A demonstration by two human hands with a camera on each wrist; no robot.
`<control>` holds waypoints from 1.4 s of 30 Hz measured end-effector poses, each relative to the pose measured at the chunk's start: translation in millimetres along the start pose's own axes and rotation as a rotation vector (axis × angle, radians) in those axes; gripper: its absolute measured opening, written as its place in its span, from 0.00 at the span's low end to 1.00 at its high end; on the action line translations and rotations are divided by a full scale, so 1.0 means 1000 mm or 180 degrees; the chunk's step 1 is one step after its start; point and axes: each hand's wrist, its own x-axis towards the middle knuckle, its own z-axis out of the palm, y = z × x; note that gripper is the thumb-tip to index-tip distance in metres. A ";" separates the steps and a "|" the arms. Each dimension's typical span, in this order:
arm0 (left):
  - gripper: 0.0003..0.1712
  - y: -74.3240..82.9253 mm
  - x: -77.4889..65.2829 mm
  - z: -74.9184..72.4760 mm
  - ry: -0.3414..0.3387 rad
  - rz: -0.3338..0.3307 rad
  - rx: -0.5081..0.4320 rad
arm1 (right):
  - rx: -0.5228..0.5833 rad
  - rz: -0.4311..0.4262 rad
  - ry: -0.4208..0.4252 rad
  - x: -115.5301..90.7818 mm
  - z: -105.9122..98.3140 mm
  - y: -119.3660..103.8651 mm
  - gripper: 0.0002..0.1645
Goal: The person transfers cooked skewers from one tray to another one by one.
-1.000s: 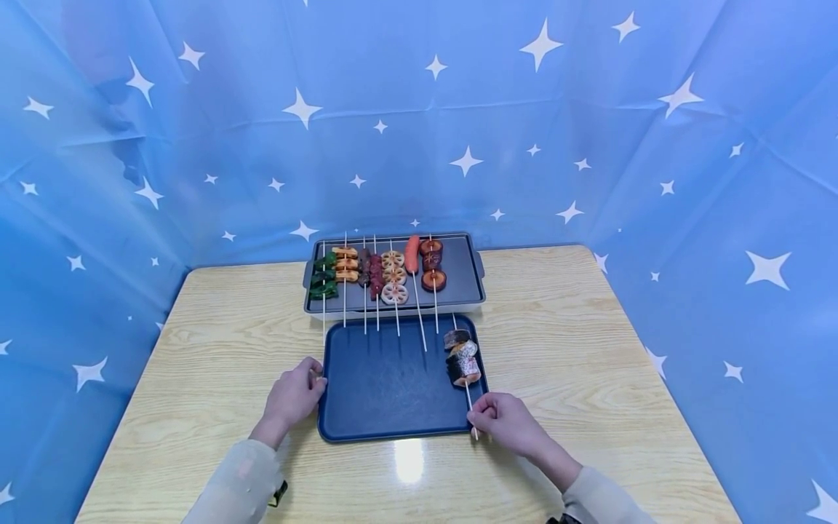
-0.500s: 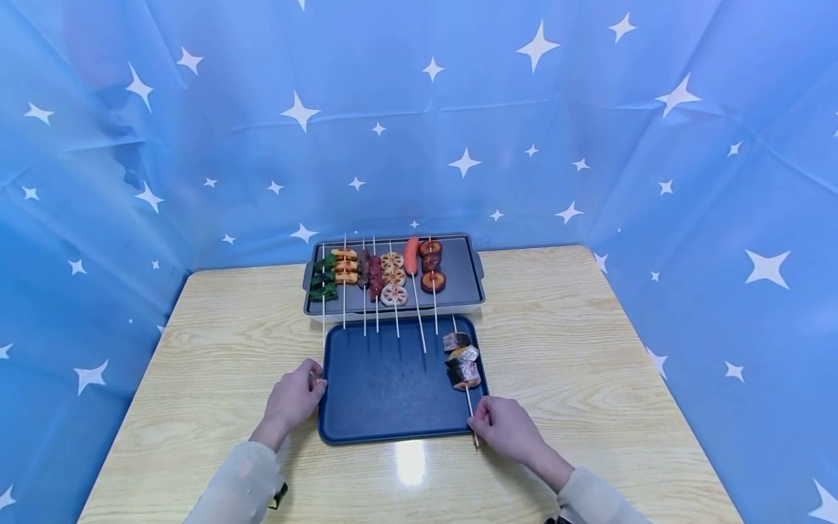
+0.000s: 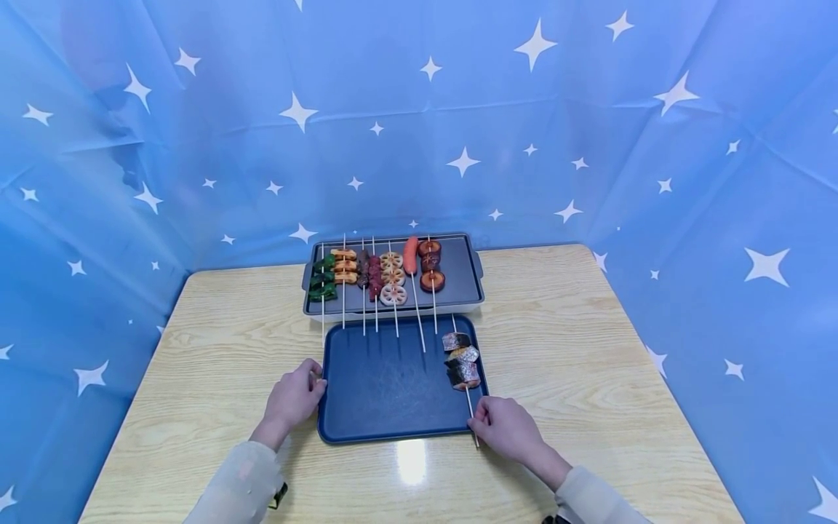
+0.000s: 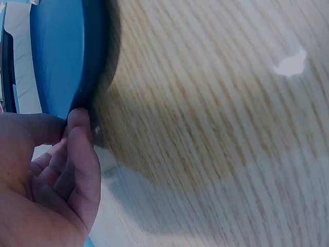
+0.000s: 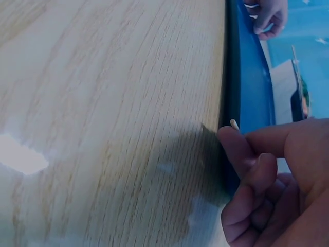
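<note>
A blue tray lies on the table in front of the person. The left hand pinches its left rim between thumb and fingers, as the left wrist view shows with the tray edge at the fingertips. Along the tray's right side lies a skewer of fish chunks with dark and silvery skin. Its stick is pinched near the lower end by the right hand, at the tray's front right corner. In the right wrist view only the stick's tip pokes out above the fingers.
Behind the tray stands a grey grill pan bearing several skewers, among them lotus root slices, a sausage and mushrooms. Some sticks overhang the tray's back edge. A star-patterned blue curtain encloses the table.
The right hand and the fish skewer have shifted slightly toward the person, then stayed put. The left hand keeps its place on the tray rim.
</note>
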 end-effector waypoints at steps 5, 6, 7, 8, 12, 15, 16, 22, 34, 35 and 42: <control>0.11 -0.001 0.001 0.000 -0.0024 -0.0026 -0.0010 | -0.0008 -0.0007 -0.0039 0.001 0.000 0.000 0.15; 0.11 -0.001 0.001 0.000 -0.0028 -0.0026 -0.0016 | -0.0005 -0.0012 -0.0051 0.001 0.000 0.000 0.15; 0.11 -0.001 0.001 0.001 -0.0030 -0.0026 -0.0017 | 0.0001 -0.0014 -0.0063 0.001 -0.001 0.000 0.15; 0.11 -0.001 0.001 0.000 -0.0032 -0.0024 -0.0019 | 0.0003 -0.0018 -0.0073 0.002 -0.001 0.000 0.15; 0.11 -0.002 0.001 0.000 -0.0039 -0.0028 -0.0014 | 0.0024 -0.0014 -0.0124 0.002 -0.003 0.000 0.15; 0.11 -0.001 0.001 0.000 -0.0037 -0.0035 -0.0007 | 0.0014 -0.0011 -0.0155 0.002 -0.005 0.000 0.15; 0.11 -0.001 0.001 0.000 -0.0035 -0.0038 -0.0010 | 0.0004 -0.0006 -0.0154 0.003 -0.006 0.000 0.15; 0.10 -0.002 0.000 -0.001 0.0014 0.0000 -0.0007 | -0.0045 0.0027 -0.0102 0.011 -0.020 0.001 0.14; 0.10 0.000 -0.001 -0.003 0.0031 0.0000 0.0014 | -0.0011 -0.0053 -0.0002 0.047 -0.063 -0.011 0.10; 0.10 0.000 -0.001 -0.003 0.0036 0.0008 0.0016 | -0.0009 -0.0079 0.0010 0.051 -0.065 -0.012 0.10; 0.10 0.001 -0.001 0.000 0.0088 0.0090 0.0028 | -0.0123 -0.0324 0.0137 0.073 -0.069 -0.023 0.09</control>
